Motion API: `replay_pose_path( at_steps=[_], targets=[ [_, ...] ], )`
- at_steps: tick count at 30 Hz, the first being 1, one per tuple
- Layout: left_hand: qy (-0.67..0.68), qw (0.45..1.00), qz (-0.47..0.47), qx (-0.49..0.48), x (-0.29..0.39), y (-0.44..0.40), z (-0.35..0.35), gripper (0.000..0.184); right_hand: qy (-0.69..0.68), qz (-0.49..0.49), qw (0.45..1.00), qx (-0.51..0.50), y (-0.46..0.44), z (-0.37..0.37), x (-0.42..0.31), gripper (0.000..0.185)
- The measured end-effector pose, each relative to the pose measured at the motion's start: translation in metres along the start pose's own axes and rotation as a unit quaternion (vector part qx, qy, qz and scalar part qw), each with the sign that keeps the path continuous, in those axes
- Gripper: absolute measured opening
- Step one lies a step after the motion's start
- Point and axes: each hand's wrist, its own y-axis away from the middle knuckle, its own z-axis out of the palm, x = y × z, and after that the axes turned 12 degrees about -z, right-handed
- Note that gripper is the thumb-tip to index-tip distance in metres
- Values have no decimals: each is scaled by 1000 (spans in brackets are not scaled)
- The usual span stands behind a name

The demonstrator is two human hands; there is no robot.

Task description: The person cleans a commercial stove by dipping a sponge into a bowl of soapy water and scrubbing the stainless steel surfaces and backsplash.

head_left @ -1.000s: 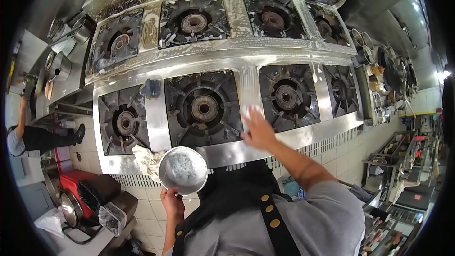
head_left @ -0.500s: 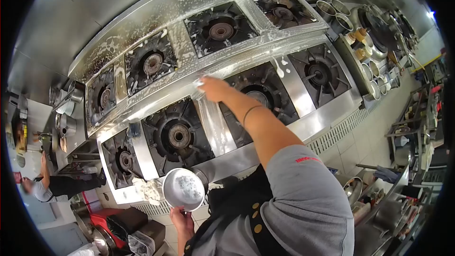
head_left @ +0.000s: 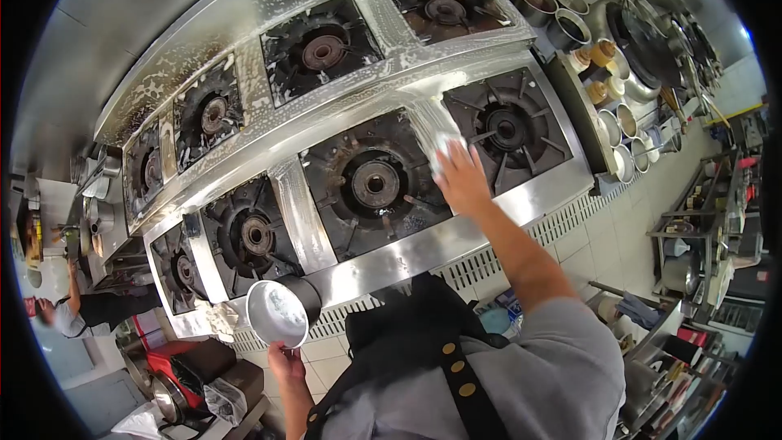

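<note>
Burners (head_left: 375,184): two rows on the steel stove (head_left: 391,248), their raised dark grates flanking the strip under the right hand.
Crumpled cloth (head_left: 220,320): at the stove's front left corner, near the pot.
Blue pad (head_left: 191,226): between the two leftmost front burners.
Right side: sauce bottles (head_left: 601,53) and deep pots (head_left: 568,30) beyond the stove's end.
Far left: another person (head_left: 69,305) in a dark apron.
Steel strip (head_left: 432,130): between the two rightmost front burners, streaked with white suds.
Right hand (head_left: 464,178): palm down on that strip, fingers extended, white at the tips; cannot tell whether the grip holds anything.
Pot (head_left: 279,314): by the stove's front edge, tilted, its mouth facing up, pale inside with a sudsy patch, darker outside.
Left hand (head_left: 287,363): grip closed on the pot's near rim.
</note>
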Motion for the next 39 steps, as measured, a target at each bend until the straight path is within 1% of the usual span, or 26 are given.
replay_pose_path(
  at_steps=[2,5,7,8,9,11,12,14,16,18,19,20,21,22,24,26,27,28,29,30,31,32,33,35,37,39],
  targets=[
    [-10,1000,0,11,0,-7,-5,26,6,14,999,-40,67,-11,-20,59],
    [-36,999,10,24,-1,-4,-3,25,-11,-15,1000,-26,61,-16,-21,61],
    [-52,998,27,37,-2,-4,4,19,2,-24,999,20,0,8,7,61],
    [-59,997,26,36,1,0,7,19,33,-23,999,17,-38,23,24,60],
    [-74,996,27,33,4,7,10,19,34,-20,998,54,-70,31,38,60],
    [-105,993,27,35,4,8,10,21,19,55,998,16,-105,37,43,60],
    [-120,992,27,34,9,5,9,21,22,79,997,7,-101,26,27,57],
    [-123,990,25,67,9,-2,5,22,34,69,997,5,-43,25,3,51],
    [-127,990,16,56,8,-4,4,23,-62,36,997,-16,54,10,-18,46],
    [-122,991,15,49,9,-5,3,24,-94,16,993,-67,142,-5,-14,46],
    [-122,991,25,47,8,-6,0,26,48,-9,998,-25,187,5,17,48],
    [-122,991,35,44,6,-9,-3,27,56,62,996,-18,207,-8,55,50],
    [-120,991,37,52,6,-16,-7,29,145,144,977,-61,225,-16,99,52],
    [-118,991,33,55,5,-14,-7,29,192,185,963,-29,221,-43,135,54],
    [-126,991,33,36,6,1,10,27,141,242,959,37,219,-66,192,54],
    [-103,993,37,51,6,8,16,22,153,232,960,46,216,-57,182,57],
    [-119,992,41,25,10,-4,4,19,162,226,959,54,206,-54,161,60],
    [-128,991,45,1,9,-14,-9,16,116,215,968,49,203,-46,117,66],
    [-104,994,33,-18,6,-15,-10,13,127,180,975,24,200,-29,72,72],
    [-74,997,25,-30,4,-13,-5,9,78,183,976,-84,183,-25,20,76],
    [-71,997,33,11,2,13,16,4,-27,93,993,-67,189,-19,-18,75],
    [-91,994,59,22,-1,-6,-4,5,-45,81,988,-121,183,-25,-35,74],
    [-79,993,69,58,-2,14,13,10,-59,73,981,-172,175,-32,-45,72],
    [-50,993,89,53,-2,33,19,13,-30,207,965,-155,173,-38,-7,72],
    [-32,994,86,64,-1,50,6,14,63,215,975,-7,193,-21,61,76],
    [-55,994,72,65,2,64,-3,13,81,192,978,-4,198,-17,60,78]
  ],
)
